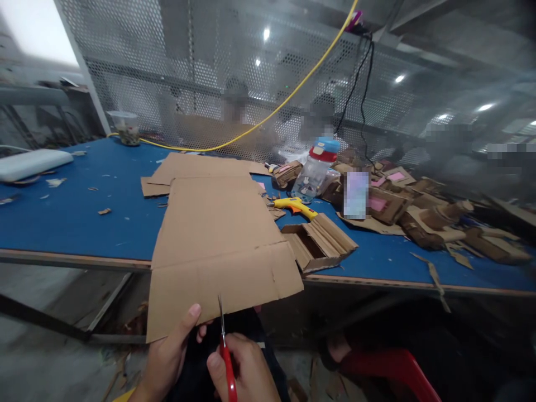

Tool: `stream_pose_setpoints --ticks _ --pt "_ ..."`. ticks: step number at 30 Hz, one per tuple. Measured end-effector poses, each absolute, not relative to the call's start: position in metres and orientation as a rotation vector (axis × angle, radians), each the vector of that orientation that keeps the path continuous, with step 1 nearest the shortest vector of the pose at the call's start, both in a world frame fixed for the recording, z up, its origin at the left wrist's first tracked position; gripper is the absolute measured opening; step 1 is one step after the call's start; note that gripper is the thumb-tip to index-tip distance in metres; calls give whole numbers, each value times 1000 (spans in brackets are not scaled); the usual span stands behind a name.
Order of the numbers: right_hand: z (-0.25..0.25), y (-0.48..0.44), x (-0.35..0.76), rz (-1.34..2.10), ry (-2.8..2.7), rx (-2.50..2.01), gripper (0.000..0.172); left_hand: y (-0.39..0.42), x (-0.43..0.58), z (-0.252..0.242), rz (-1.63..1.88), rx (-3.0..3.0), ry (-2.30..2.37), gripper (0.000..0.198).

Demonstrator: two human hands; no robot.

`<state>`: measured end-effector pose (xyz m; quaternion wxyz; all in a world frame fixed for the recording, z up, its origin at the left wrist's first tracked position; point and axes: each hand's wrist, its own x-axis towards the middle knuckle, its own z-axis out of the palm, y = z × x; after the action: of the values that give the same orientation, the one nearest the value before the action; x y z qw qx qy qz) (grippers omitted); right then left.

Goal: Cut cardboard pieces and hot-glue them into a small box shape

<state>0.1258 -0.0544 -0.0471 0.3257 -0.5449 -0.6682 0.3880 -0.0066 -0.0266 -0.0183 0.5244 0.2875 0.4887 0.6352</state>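
Observation:
A large sheet of brown cardboard lies on the blue table, its creased near flap hanging out past the front edge. My left hand grips the flap's lower edge, thumb on top and fingers beneath. In my right hand is a pair of scissors with red handles. Their blades point away from me and overlap the flap's near edge, just right of my left thumb. Part of the blades is hidden, so how far they reach into the cardboard is unclear.
Right of the sheet are a small cardboard box, a yellow glue gun, a water bottle and several cardboard pieces. A yellow cable crosses behind. A plastic tub stands at the back left. A red stool is below.

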Motion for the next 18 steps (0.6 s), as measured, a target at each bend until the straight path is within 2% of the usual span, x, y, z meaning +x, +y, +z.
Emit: stream_pose_setpoints --ticks 6,13,18 --pt "-48 -55 128 1014 -1726 -1384 56 -26 -10 -23 1515 728 1167 36" --pt "-33 -46 127 1142 -1735 -1335 70 -24 -11 -23 1506 761 1150 36" --pt "-22 -44 127 1130 -1729 -1407 63 -24 -9 -19 1525 720 1158 36"
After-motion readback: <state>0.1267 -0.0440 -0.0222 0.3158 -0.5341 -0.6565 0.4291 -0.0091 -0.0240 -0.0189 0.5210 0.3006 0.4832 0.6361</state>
